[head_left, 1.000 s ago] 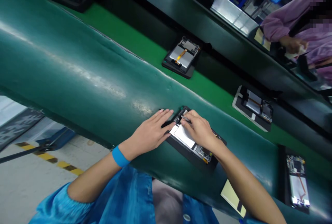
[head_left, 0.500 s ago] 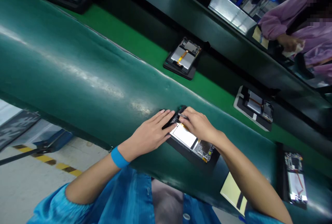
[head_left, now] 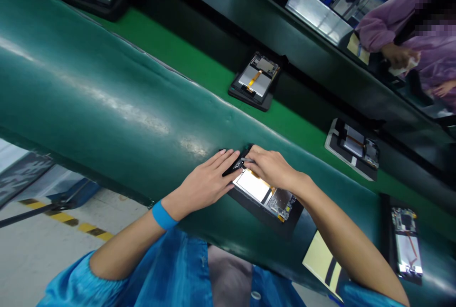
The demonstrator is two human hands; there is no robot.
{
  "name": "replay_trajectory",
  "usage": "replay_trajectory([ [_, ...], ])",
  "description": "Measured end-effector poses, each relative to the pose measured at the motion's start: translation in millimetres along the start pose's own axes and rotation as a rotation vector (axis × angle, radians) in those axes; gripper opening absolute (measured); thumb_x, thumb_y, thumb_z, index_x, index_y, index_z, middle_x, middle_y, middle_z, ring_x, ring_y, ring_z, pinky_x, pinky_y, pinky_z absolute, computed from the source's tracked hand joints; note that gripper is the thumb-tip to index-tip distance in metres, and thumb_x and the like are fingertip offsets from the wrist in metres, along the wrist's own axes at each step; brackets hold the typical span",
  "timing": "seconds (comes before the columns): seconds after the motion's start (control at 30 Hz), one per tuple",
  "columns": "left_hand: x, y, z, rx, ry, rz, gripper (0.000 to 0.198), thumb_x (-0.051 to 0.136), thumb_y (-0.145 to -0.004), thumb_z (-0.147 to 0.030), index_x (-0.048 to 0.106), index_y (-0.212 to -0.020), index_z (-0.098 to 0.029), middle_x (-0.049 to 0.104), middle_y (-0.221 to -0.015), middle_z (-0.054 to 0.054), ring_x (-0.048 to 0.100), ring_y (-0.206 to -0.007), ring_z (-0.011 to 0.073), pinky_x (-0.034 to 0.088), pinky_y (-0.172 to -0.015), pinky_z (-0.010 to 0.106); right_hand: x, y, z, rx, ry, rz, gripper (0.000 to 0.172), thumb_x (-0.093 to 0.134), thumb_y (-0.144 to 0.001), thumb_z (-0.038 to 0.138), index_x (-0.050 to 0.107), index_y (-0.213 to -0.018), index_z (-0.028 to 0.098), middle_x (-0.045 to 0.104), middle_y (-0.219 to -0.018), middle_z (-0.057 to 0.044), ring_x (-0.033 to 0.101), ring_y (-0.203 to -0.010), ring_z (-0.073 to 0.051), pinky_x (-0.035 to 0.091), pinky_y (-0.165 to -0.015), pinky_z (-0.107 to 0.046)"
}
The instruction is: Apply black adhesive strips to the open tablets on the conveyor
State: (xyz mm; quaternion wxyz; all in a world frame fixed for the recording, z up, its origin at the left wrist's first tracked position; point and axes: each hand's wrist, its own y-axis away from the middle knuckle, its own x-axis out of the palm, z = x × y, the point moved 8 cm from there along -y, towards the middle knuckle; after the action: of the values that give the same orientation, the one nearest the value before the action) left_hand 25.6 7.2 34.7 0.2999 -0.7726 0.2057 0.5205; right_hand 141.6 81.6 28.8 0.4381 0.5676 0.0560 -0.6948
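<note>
An open device lies in a black tray on the green tabletop. The left hand, grip open, rests flat on the device's left end. The right hand pinches a thin metal tool at its far-left corner.

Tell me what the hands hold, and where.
The right hand pinches a thin metal tool near its tip, over the opened device. The left hand lies flat on the device's edge, gripping nothing.
</note>
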Motion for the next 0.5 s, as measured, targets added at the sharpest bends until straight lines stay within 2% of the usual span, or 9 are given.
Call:
replay_trajectory([
  [0.13, 4.8, -2, 2, -0.011, -0.010, 0.014, 0.044, 0.062, -0.097, -0.031, 0.058, -0.139, -0.019, 0.044, -0.158, 0.018, 0.042, -0.146, 0.0341, 0.040, -0.119, 0.052, 2, -1, -1, 0.001, 0.043, -0.014, 0.017, 0.050, -0.105, 0.029, 0.064, -0.110, 0.020, 0.061, -0.106, -0.004, 0.057, -0.075, -0.013, 0.030, -0.062, -0.027],
  [0.37, 10.4, -7, 3, -0.002, -0.012, 0.071, 0.049, 0.060, -0.099, -0.038, 0.055, -0.143, -0.017, 0.040, -0.160, 0.020, 0.042, -0.146, 0.0351, 0.038, -0.120, 0.052, 6, -1, -2, 0.007, 0.094, -0.047, 0.019, 0.049, -0.105, 0.031, 0.064, -0.110, 0.021, 0.062, -0.108, -0.004, 0.059, -0.072, -0.013, 0.033, -0.061, -0.027],
  [0.5, 10.2, -10, 3, 0.002, -0.035, 0.086, 0.048, 0.059, -0.099, -0.039, 0.058, -0.141, -0.016, 0.041, -0.158, 0.021, 0.043, -0.145, 0.0366, 0.038, -0.119, 0.052, -5, 6, -16, 0.086, 0.005, -0.196, 0.018, 0.056, -0.102, 0.031, 0.061, -0.117, 0.023, 0.064, -0.113, -0.004, 0.064, -0.085, -0.017, 0.040, -0.067, -0.027],
])
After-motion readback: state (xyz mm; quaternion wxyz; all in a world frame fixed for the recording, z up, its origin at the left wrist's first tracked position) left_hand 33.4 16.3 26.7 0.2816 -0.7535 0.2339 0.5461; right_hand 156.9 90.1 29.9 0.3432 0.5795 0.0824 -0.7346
